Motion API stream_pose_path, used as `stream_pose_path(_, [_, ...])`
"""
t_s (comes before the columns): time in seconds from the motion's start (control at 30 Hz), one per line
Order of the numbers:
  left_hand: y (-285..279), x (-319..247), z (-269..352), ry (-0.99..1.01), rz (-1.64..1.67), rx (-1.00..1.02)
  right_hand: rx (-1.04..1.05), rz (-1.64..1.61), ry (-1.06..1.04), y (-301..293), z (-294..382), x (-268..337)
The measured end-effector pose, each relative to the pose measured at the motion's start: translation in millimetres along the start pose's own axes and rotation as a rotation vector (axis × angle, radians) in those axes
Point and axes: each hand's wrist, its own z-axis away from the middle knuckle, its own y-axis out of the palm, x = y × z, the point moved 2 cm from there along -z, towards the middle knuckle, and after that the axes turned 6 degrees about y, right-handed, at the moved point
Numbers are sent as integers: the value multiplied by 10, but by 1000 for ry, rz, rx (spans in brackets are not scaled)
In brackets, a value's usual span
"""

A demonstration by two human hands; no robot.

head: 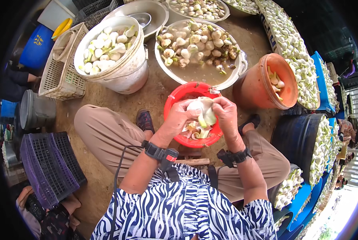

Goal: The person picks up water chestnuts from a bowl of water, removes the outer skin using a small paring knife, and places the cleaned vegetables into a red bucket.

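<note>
Between my knees stands a red plastic basin (170,102) with garlic peelings (194,129) in it. Above it, my left hand (182,112) grips a white garlic bulb (199,105) with a green stem. The fingers of my right hand (224,106) pinch a pale layer of skin on the bulb's right side. Just beyond is a wide white basin (179,78) of murky water with unpeeled garlic bulbs (203,45). A white bucket (125,75) at the upper left holds peeled garlic bulbs (102,51). To the right, an orange bucket (251,81) tilts and has a few bulbs inside.
Black and purple plastic crates (47,168) stand at the left, below a grey bucket (38,109). A white basket (62,81) is beside the white bucket. Dark blue drums (296,144) and trays heaped with garlic line the right. Parts of other people show at both edges.
</note>
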Motion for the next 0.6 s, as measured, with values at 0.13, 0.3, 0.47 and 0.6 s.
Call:
stream_pose_path(0.13, [-175,80,36,76,463,15,-243,-409,46,-214,-120,-135])
stream_pose_path(0.3, [-249,190,-25,93,627,-54,-53,868,-228,-329,-10,-319])
stream_pose_path(0.47, [-162,321,-145,9,528,-128,57,296,-56,69,108,189])
stream_pose_path(0.6, [-163,465,-219,26,550,-209,-36,383,-226,132,-1,112])
